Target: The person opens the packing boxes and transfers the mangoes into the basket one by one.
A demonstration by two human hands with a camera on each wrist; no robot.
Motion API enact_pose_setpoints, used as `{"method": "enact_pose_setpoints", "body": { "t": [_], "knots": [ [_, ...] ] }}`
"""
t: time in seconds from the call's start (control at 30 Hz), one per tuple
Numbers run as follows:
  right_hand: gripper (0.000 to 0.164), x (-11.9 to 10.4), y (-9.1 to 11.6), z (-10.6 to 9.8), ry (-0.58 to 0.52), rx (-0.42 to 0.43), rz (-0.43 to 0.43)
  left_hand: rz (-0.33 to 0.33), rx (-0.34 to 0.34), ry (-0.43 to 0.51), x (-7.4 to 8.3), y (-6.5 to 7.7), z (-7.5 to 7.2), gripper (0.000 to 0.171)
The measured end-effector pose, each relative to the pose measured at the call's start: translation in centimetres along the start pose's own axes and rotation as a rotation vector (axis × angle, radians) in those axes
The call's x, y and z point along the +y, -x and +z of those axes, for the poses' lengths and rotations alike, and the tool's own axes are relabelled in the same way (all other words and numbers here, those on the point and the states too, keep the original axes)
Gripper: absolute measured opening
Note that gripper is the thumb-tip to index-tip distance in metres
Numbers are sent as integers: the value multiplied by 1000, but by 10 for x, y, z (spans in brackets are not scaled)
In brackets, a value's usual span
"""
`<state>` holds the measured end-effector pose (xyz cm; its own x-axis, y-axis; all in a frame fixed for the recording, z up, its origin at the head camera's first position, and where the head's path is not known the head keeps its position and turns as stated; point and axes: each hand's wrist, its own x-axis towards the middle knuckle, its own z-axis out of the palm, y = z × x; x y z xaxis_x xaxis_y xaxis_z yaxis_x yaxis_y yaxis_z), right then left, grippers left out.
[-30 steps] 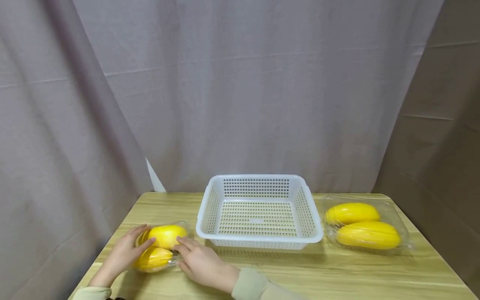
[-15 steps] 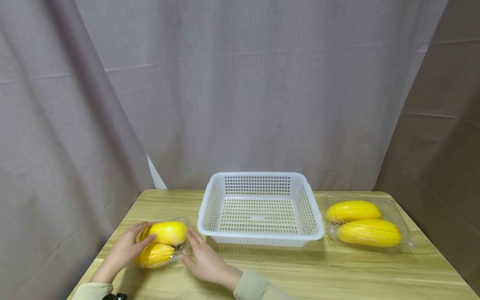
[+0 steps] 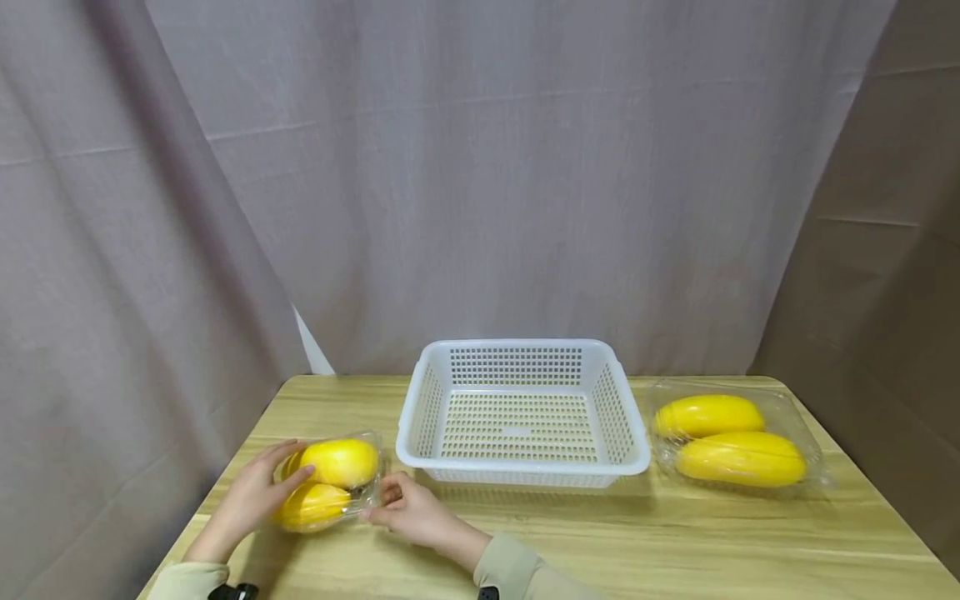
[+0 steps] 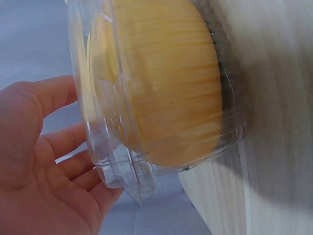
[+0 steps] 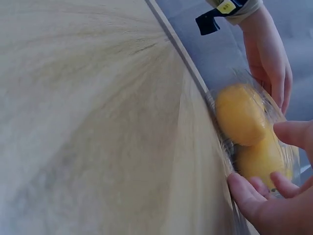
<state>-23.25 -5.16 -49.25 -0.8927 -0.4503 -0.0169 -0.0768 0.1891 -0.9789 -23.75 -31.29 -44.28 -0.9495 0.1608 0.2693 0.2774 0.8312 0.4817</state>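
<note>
A clear plastic fruit box (image 3: pixel 369 492) with two yellow oblong fruits (image 3: pixel 341 463) sits at the left of the table. My left hand (image 3: pixel 255 493) holds its left end, thumb over the lid. Seen from the left wrist, the fingers of that hand (image 4: pixel 49 161) curl toward the lid's edge. At the opposite end, my right hand (image 3: pixel 420 512) grips the rim between thumb and fingers. From the right wrist, the right thumb (image 5: pixel 296 133) is by the lid and the fingertips are low, close to the tabletop.
A white slotted basket (image 3: pixel 521 471) stands in the middle of the wooden table (image 3: pixel 585 550). Right of it lies a second clear box (image 3: pixel 795 417) with two more yellow fruits (image 3: pixel 738 458). Grey curtains (image 3: pixel 480 208) hang behind and at the left.
My right hand has moved from the fruit and lid out to the box's right rim, its fingers now curling there. My left hand has stayed on the left end.
</note>
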Motion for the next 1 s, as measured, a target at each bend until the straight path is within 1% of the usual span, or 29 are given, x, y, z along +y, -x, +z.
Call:
{"method": "enact_pose_setpoints", "body": {
  "t": [0.07,0.13,0.2,0.3,0.4,0.57,0.83,1.0],
  "knots": [
    [34,2,-1,4,-59,23,5,1,4,-7,0,1,1,54],
    [23,4,-2,8,-96,40,8,3,11,-14,0,1,1,54],
    [16,6,-3,12,-112,53,10,9,17,-16,0,1,2,54],
    [11,8,-4,14,-119,68,7,15,28,-12,-1,0,3,54],
    [10,10,-6,15,-147,83,-4,18,43,-15,-2,0,5,54],
    [16,12,-10,14,-220,82,17,20,68,-25,-5,0,7,54],
    [17,15,-12,13,-234,89,35,37,78,-22,-5,0,8,53],
    [17,17,-13,13,-262,88,37,35,77,-20,-7,1,9,53]
  ]
}}
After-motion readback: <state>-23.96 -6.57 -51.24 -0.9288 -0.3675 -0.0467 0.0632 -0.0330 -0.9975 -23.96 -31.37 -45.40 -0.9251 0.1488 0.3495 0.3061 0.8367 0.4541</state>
